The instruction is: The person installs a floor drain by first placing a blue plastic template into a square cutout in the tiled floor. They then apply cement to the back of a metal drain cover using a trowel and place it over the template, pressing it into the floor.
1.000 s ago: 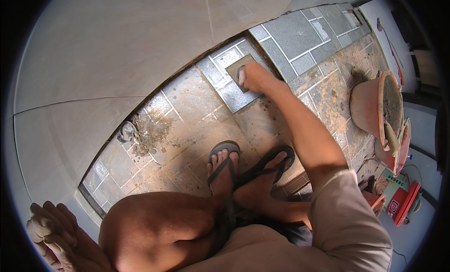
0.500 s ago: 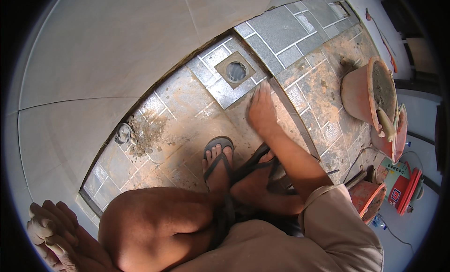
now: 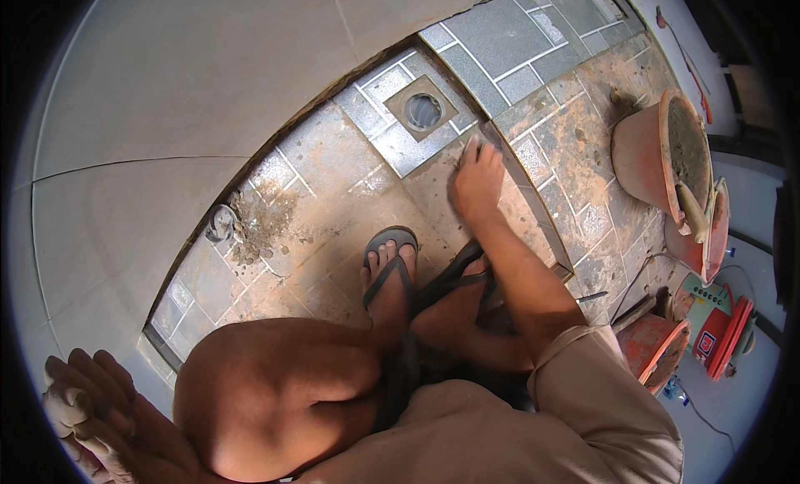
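My right hand (image 3: pixel 479 180) reaches down to the dusty sunken floor, just right of a wet, shiny patterned tile (image 3: pixel 408 155). Its fingers are bent and bunched close to the raised edge; whether something small is between them cannot be made out. Set into that tile is a square drain frame (image 3: pixel 397 107) around a round hole (image 3: pixel 423 111). Over by my left knee, my left hand (image 3: pixel 90 409) is raised, coated in dried grey mortar. Its fingers are loosely bent and somewhat apart, and nothing shows in them.
Mortar crumbs (image 3: pixel 254 230) and a small round ring-like piece (image 3: pixel 221 223) lie along the wall's foot at left. A raised floor edge (image 3: pixel 533 205) runs along the right. Beyond stand a mortar bucket (image 3: pixel 642 155), another bucket (image 3: pixel 654 346) and a red-green machine (image 3: pixel 708 326) with a cable.
My right hand has shifted slightly right, toward the raised edge, and its fingers show more sharply. The view has tilted a little. My left hand stays by the knee.
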`<control>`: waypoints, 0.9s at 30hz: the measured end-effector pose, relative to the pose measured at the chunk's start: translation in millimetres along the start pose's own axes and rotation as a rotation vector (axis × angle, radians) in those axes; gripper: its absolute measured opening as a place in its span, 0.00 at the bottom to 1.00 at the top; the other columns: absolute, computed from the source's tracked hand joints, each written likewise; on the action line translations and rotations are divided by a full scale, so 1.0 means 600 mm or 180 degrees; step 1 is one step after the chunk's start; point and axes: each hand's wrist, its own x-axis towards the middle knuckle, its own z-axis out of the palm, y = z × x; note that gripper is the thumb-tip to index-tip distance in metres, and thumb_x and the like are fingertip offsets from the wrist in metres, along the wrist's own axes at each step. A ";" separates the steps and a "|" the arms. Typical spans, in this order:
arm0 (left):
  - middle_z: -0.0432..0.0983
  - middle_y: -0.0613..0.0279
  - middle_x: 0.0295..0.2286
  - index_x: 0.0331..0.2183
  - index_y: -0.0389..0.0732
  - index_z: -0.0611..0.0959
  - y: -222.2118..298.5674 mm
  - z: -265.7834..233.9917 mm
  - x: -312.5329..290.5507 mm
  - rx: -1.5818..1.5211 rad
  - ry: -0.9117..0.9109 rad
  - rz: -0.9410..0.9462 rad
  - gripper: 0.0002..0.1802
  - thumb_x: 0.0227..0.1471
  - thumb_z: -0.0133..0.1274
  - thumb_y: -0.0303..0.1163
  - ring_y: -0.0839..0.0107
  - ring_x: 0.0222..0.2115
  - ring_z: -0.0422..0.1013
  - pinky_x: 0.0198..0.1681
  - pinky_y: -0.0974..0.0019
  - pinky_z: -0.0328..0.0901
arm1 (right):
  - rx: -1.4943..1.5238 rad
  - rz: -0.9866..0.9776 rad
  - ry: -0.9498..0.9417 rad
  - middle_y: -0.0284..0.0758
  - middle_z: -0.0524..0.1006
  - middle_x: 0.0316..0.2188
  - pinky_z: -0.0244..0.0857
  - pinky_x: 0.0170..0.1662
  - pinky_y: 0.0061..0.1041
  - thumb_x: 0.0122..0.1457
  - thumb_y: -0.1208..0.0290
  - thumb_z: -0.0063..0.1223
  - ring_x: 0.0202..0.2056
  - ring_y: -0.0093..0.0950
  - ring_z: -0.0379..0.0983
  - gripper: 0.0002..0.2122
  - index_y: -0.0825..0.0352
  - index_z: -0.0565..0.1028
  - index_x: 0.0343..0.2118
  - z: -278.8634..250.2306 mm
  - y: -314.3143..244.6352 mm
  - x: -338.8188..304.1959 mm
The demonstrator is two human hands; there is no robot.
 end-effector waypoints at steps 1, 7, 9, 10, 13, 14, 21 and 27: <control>0.73 0.48 0.61 0.54 0.36 0.79 0.003 -0.008 0.008 -0.0050 -0.0242 -0.0035 0.16 0.73 0.49 0.35 0.55 0.65 0.68 0.73 0.46 0.57 | 0.0414 0.0133 -0.0150 0.51 0.70 0.57 0.62 0.63 0.48 0.67 0.72 0.50 0.59 0.51 0.66 0.26 0.75 0.66 0.66 0.020 -0.007 -0.019; 0.76 0.49 0.55 0.62 0.35 0.75 0.026 0.044 0.006 0.0334 0.0368 0.0170 0.22 0.72 0.50 0.34 0.59 0.58 0.73 0.68 0.50 0.63 | 0.0087 -0.0923 0.0748 0.62 0.70 0.59 0.52 0.72 0.50 0.64 0.74 0.50 0.63 0.59 0.64 0.17 0.79 0.76 0.53 0.056 0.007 -0.054; 0.75 0.54 0.39 0.54 0.33 0.79 0.002 0.114 0.030 0.0050 -0.0329 0.0559 0.16 0.70 0.52 0.30 0.67 0.40 0.70 0.48 0.60 0.62 | 0.0150 -0.1584 0.0619 0.57 0.78 0.48 0.56 0.68 0.52 0.62 0.70 0.52 0.58 0.55 0.71 0.12 0.75 0.82 0.37 0.173 0.074 -0.080; 0.72 0.59 0.27 0.45 0.32 0.84 0.025 0.141 0.025 0.0114 -0.0644 0.1001 0.09 0.68 0.54 0.27 0.71 0.26 0.64 0.30 0.67 0.58 | 0.0423 -0.1862 -0.1101 0.51 0.80 0.38 0.62 0.60 0.53 0.62 0.68 0.53 0.51 0.50 0.75 0.10 0.70 0.80 0.29 0.097 -0.014 -0.086; 0.78 0.54 0.31 0.48 0.29 0.82 0.041 0.165 0.007 -0.0265 -0.0305 0.0711 0.12 0.66 0.54 0.24 0.68 0.31 0.70 0.36 0.65 0.64 | 0.1424 -0.0902 -0.0055 0.47 0.76 0.30 0.67 0.53 0.47 0.58 0.73 0.58 0.42 0.50 0.75 0.05 0.68 0.78 0.32 -0.052 -0.047 -0.149; 0.78 0.53 0.32 0.49 0.29 0.81 0.044 0.172 0.009 -0.0311 -0.0378 0.0683 0.12 0.66 0.55 0.24 0.67 0.32 0.71 0.37 0.64 0.65 | 0.1347 -0.0622 0.0249 0.47 0.76 0.31 0.67 0.54 0.46 0.57 0.73 0.59 0.43 0.51 0.75 0.05 0.69 0.78 0.34 -0.094 -0.023 -0.168; 0.78 0.53 0.31 0.49 0.29 0.82 0.066 0.222 -0.027 -0.0544 -0.1466 0.0681 0.13 0.68 0.52 0.26 0.68 0.28 0.69 0.35 0.65 0.65 | 0.0582 0.1342 0.0129 0.45 0.76 0.41 0.65 0.59 0.45 0.59 0.71 0.57 0.54 0.49 0.69 0.07 0.66 0.81 0.38 -0.396 0.209 -0.404; 0.83 0.47 0.49 0.54 0.29 0.83 0.088 0.280 -0.084 -0.0068 -0.2766 0.0905 0.21 0.65 0.57 0.32 0.64 0.43 0.75 0.46 0.63 0.66 | 0.0170 0.0775 0.1224 0.38 0.79 0.39 0.65 0.56 0.44 0.61 0.69 0.58 0.52 0.40 0.73 0.09 0.65 0.81 0.41 -0.391 0.236 -0.693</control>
